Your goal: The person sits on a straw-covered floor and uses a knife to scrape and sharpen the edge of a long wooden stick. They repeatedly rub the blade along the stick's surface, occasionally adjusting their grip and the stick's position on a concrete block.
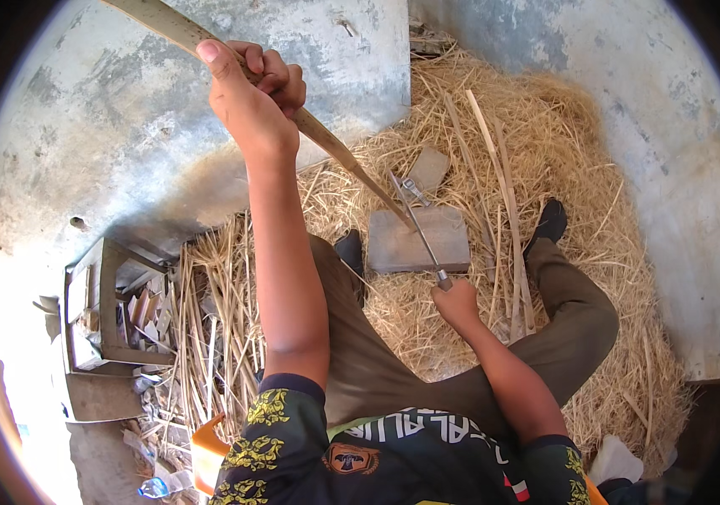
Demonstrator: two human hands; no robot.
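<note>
Straw-like litter [579,160] lies between worn walls [158,101], around a grey block [436,254].
Left grip [255,97]: closed around a bamboo length [326,137], lower end at the block's top face. Right grip [458,303]: on the block's near side, closed around a thin-bladed knife [431,251]; contact with the bamboo length cannot be confirmed.

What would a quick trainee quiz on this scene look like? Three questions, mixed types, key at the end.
1. Which hand grips the long stick?
2. True or false: the right hand is empty.
3. Fill in the blank: the block sits on the floor amid loose, pale ____.

Key:
1. The left hand, raised higher in the picture than the other.
2. False; it holds a knife by the handle.
3. Straw-like shavings.
</note>
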